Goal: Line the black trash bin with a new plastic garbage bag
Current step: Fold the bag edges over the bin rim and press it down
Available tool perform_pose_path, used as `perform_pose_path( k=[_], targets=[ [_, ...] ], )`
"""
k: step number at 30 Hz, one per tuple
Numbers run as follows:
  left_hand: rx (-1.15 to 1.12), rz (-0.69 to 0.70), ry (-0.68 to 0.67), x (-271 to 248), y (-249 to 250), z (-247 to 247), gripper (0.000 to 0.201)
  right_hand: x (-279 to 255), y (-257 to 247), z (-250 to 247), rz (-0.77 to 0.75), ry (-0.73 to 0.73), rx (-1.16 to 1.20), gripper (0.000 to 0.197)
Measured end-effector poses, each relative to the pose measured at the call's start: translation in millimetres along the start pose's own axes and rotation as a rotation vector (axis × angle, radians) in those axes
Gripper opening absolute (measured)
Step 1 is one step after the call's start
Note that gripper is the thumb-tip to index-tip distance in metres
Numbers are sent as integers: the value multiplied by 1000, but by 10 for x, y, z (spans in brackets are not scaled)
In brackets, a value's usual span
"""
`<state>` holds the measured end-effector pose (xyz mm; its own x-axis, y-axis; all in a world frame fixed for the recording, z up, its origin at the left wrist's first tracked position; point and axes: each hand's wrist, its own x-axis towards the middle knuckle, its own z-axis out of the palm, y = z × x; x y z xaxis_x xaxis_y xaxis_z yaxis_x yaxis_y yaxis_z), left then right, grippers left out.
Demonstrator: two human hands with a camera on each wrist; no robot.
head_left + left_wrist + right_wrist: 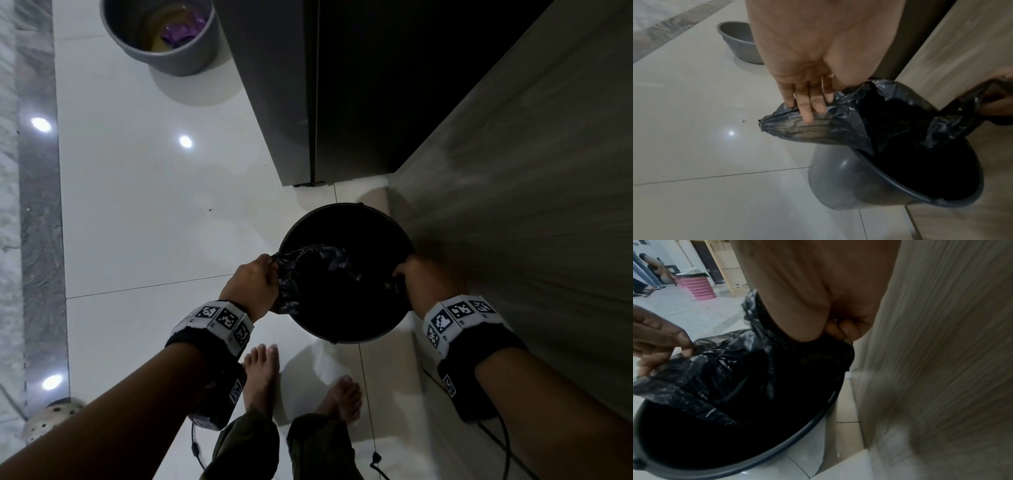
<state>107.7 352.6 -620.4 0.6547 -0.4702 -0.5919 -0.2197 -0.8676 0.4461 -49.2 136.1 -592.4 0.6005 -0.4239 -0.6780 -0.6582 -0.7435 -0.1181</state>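
Upright black trash bin (346, 337), mouth facing up; left hand (251, 284) and right hand (419, 286) each grasp opposite edges of the garbage bag (318, 263), stretched crosswise over the opening

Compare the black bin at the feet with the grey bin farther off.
The black trash bin stands near the person's feet, with a black garbage bag being spread in it; the grey bin stands farther off with no bag visible, holding something purple. Both are round, open-topped and on the floor.
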Motion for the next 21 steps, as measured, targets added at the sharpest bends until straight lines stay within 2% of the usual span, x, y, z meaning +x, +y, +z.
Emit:
perform_pose_path(
  k=[4,8,13,15,17,18,20,21],
  targets=[
    [14,-20,28,112,-15,15,26,-15,60,-30,109,66,-72,23],
    [50,18,37,201,-10,31,25,50,75,-57,83,111,-35,30],
    [200,56,33,201,47,41,39,204,134,-82,-11,-20,92,59],
    [237,86,49,199,72,31,44,272,141,-101,-57,-75,157,50],
    [211,85,53,209,98,24,45,326,141,-142,28,-131,241,30],
    [184,71,46,219,109,22,48,341,147,-174,114,-164,319,28],
    [129,55,37,262,109,26,54,338,165,-254,269,-134,478,39],
    [104,53,45,294,98,31,49,350,186,-267,303,-93,512,46]
  ],
)
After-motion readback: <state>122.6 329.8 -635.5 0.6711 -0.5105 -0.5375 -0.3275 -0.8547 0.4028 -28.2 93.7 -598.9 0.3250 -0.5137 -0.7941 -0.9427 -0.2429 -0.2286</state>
